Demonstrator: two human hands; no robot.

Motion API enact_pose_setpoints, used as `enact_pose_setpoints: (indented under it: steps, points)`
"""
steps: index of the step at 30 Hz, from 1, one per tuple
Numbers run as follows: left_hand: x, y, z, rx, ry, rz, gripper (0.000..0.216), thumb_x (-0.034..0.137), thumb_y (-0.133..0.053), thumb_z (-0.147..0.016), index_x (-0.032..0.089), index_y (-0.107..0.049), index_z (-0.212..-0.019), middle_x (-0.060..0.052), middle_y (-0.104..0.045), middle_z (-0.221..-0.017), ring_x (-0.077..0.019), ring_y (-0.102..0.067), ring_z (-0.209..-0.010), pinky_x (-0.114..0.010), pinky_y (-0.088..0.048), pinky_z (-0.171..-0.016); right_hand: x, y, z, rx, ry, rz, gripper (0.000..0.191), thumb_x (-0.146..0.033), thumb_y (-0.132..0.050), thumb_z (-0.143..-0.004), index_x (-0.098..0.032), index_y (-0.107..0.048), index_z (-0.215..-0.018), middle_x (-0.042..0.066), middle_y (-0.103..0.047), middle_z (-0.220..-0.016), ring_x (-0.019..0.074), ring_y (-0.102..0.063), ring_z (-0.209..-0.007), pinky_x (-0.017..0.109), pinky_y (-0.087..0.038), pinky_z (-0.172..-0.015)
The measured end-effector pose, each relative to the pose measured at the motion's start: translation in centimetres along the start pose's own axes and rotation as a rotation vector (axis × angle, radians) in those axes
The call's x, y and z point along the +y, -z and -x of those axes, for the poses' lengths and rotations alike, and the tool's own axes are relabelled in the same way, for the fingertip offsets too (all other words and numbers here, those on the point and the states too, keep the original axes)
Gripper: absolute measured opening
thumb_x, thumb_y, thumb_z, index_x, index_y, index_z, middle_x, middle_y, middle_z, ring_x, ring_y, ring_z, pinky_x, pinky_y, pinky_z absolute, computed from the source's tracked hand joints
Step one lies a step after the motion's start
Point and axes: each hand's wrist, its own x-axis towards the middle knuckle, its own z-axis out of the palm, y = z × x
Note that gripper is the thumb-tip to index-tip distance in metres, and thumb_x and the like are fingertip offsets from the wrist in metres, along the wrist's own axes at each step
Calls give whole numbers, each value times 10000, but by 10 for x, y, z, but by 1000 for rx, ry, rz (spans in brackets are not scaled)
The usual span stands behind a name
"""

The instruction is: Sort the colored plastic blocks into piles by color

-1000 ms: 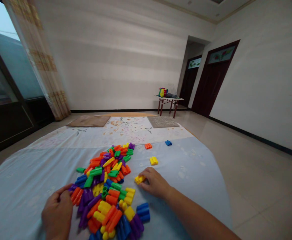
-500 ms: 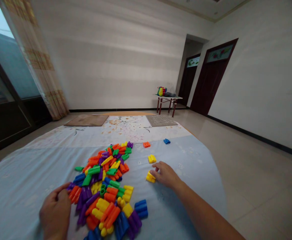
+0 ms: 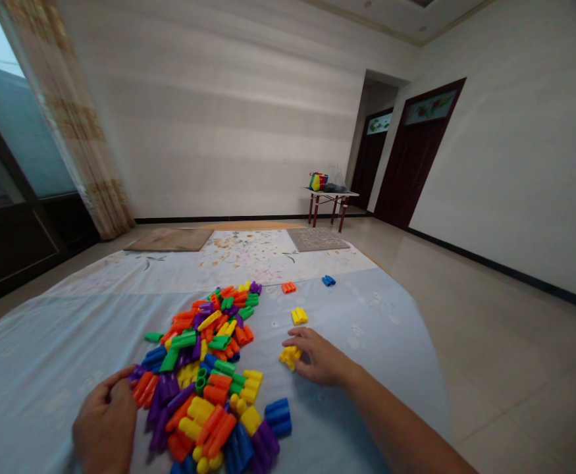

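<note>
A heap of plastic tube blocks [image 3: 209, 368] in orange, purple, yellow, green and blue lies on a pale blue sheet [image 3: 376, 355]. My right hand [image 3: 320, 359] rests on the sheet to the right of the heap, fingers curled on a yellow block [image 3: 289, 356]. My left hand [image 3: 104, 424] sits at the heap's near left edge, fingers bent and touching orange and purple blocks; I cannot make out a block held in it. A second yellow block [image 3: 299, 316] lies alone just beyond my right hand.
A lone orange block [image 3: 288, 287] and a blue block [image 3: 328, 280] lie further out on the sheet. Two brown mats [image 3: 317, 239] sit beyond it. A small red-legged table [image 3: 330, 201] with toys stands by dark doors. Tiled floor lies to the right, a curtain on the left.
My right hand carried the yellow block right and outward from the heap's edge, then drew back slightly toward me. My left hand has stayed at the heap's left edge.
</note>
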Motion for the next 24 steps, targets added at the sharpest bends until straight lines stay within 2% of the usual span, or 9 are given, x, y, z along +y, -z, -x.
enact_pose_setpoints:
  steps: [2, 4, 7, 12, 15, 18, 21, 24]
  points:
    - [-1, 0, 0, 7, -12, -4, 399, 387, -414, -719, 219, -659, -986, -20, -608, -698, -191, -538, -604, -303, -399, -538, -3, -6, 1, 64, -100, 43, 464, -348, -664, -749, -174, -597, -1174, 120, -562, -1170, 237, -519, -1107, 352, -406, -971]
    - [-1, -1, 0, 10, -15, -5, 397, 385, -415, -720, 219, -658, -987, -20, -613, -715, -190, -542, -619, -302, -405, -550, -6, -12, 0, 75, -184, 101, 498, -414, -700, -711, -165, -609, -1133, 118, -588, -1091, 254, -532, -1051, 370, -427, -932]
    - [0, 0, 1, 16, -24, -13, 393, 381, -411, -725, 217, -660, -981, -22, -619, -740, -190, -550, -644, -299, -412, -564, -4, -12, -2, 60, -189, 105, 460, -317, -691, -719, -158, -603, -1141, 118, -601, -1097, 254, -526, -1063, 367, -414, -946]
    - [1, 0, 2, -7, 7, -9, 407, 390, -409, -719, 225, -652, -1000, -11, -604, -680, -184, -527, -568, -300, -407, -528, 14, 5, -2, 106, -204, 27, 511, -169, -646, -703, -152, -572, -1208, 103, -612, -1147, 233, -527, -1068, 349, -392, -972]
    - [1, 0, 1, 0, -1, -11, 398, 392, -409, -717, 226, -657, -981, -11, -609, -684, -183, -528, -561, -301, -407, -522, 26, 11, 1, 62, -219, -25, 521, -190, -676, -670, -156, -597, -1184, 99, -616, -1146, 240, -534, -1069, 357, -400, -963]
    - [0, -1, 1, 3, -2, -20, 402, 406, -407, -718, 230, -662, -975, -12, -606, -673, -188, -528, -561, -301, -400, -513, 32, 11, 4, 75, -251, -67, 556, -229, -707, -648, -176, -597, -1190, 90, -612, -1141, 234, -548, -1048, 357, -420, -939]
    - [2, 0, 2, 2, 10, -14, 416, 407, -410, -713, 224, -661, -990, -19, -614, -686, -196, -541, -586, -304, -410, -525, 35, 9, 3, 89, -262, -79, 465, -230, -689, -666, -168, -634, -1123, 82, -634, -1069, 224, -567, -997, 347, -441, -902]
    - [4, 0, 4, 2, 5, 0, 412, 391, -417, -706, 217, -661, -989, -22, -617, -699, -199, -554, -614, -305, -421, -548, 38, 8, 1, 139, -256, -92, 434, -205, -654, -693, -184, -633, -1126, 74, -632, -1086, 213, -570, -988, 350, -439, -909]
